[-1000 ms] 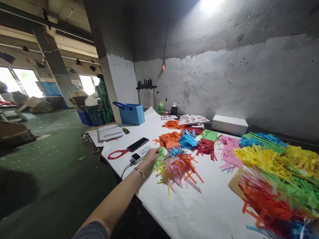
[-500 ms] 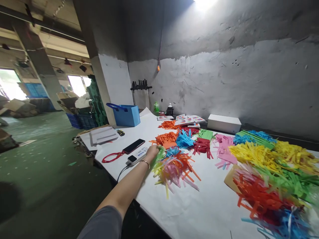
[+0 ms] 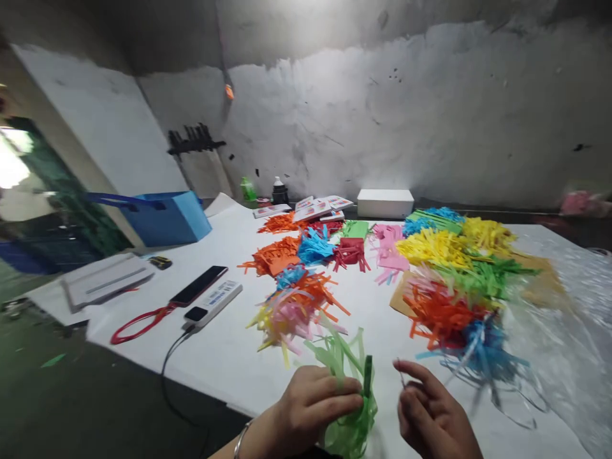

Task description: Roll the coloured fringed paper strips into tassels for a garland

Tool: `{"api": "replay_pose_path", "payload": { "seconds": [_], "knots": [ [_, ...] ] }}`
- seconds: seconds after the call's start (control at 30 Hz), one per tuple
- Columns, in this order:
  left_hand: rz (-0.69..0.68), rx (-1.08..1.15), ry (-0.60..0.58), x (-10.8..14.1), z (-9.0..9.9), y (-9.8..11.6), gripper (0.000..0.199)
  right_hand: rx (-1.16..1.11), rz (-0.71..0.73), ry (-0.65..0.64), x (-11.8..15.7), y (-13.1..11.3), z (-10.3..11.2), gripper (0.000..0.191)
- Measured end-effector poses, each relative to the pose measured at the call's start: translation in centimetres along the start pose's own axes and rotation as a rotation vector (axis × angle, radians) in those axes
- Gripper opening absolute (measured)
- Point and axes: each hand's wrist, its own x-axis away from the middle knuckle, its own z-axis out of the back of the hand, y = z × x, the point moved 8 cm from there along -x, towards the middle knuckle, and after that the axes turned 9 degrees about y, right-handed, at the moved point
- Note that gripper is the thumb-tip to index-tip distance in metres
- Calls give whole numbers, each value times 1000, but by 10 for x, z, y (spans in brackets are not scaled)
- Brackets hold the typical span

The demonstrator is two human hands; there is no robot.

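At the table's near edge, my left hand (image 3: 318, 403) is closed around a green fringed tissue-paper tassel (image 3: 351, 417). Its loose strips (image 3: 337, 350) stick up past the fingers, with a darker green folded piece (image 3: 368, 376) at the side. To the right of the tassel and apart from it is my right hand (image 3: 430, 408), index finger raised and the other fingers curled. A thin strand (image 3: 401, 375) runs from the index fingertip towards the thumb. Just beyond my left hand lies a mixed pile of orange, pink and yellow tassels (image 3: 296, 309).
Fringed paper bundles, including yellow ones (image 3: 437, 248), spread across the white table (image 3: 363, 299). At left lie a phone (image 3: 199, 287), a white power bank (image 3: 215, 303) with a cable, and a blue bag (image 3: 167, 220). Clear plastic wrap (image 3: 549, 357) covers the right side; a white box (image 3: 385, 204) stands behind.
My left hand has taken the green tassel from the mixed pile and brought it to the near edge. My right hand has come into view. The camera has turned right.
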Motion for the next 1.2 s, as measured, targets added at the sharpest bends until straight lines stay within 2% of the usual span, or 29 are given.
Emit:
{"api": "replay_pose_path", "payload": {
  "seconds": [0.03,0.1,0.17,0.2,0.27,0.33,0.4,0.47,0.53,0.6,0.67,0.77,0.83,0.9,1.07,1.13,1.2],
  "knots": [
    [-25,-1,-63,-3,-11,4,32,-39,-44,-84,0,-5,-10,64],
    [-55,-16,-170,-6,-28,7,34,-13,-105,-218,-1,-9,-21,63],
    [-58,-5,-231,-6,-38,5,37,99,-102,-259,-4,-7,-20,51],
    [-30,3,-223,-6,-39,2,38,168,-71,-241,-6,-6,-15,47],
    [125,17,-150,-6,-34,-10,40,284,28,-152,-7,-6,-4,46],
    [345,23,-48,-3,-28,-23,41,345,109,-52,-6,-6,4,46],
    [471,68,-5,0,-32,-24,44,324,129,11,-3,-2,6,45],
    [496,177,4,3,-46,-15,45,240,110,36,-1,4,5,44],
    [573,338,11,9,-66,-8,29,150,102,51,1,7,5,48],
    [745,539,41,20,-85,-7,21,106,107,101,5,6,11,55],
    [959,782,97,32,-101,-8,25,132,111,167,12,2,20,51],
    [1287,1152,223,47,-118,-5,30,251,115,184,27,-2,24,45],
    [1429,1315,287,50,-123,0,32,316,132,170,36,-3,23,47],
    [1478,1395,308,49,-125,4,33,341,135,173,41,-2,22,48],
    [1489,1429,310,49,-130,6,32,333,86,162,43,2,23,50],
    [1461,1363,285,52,-130,3,31,332,71,132,42,2,24,51],
    [1356,1184,231,53,-122,-1,27,300,-3,73,40,5,24,52]
  ]
}}
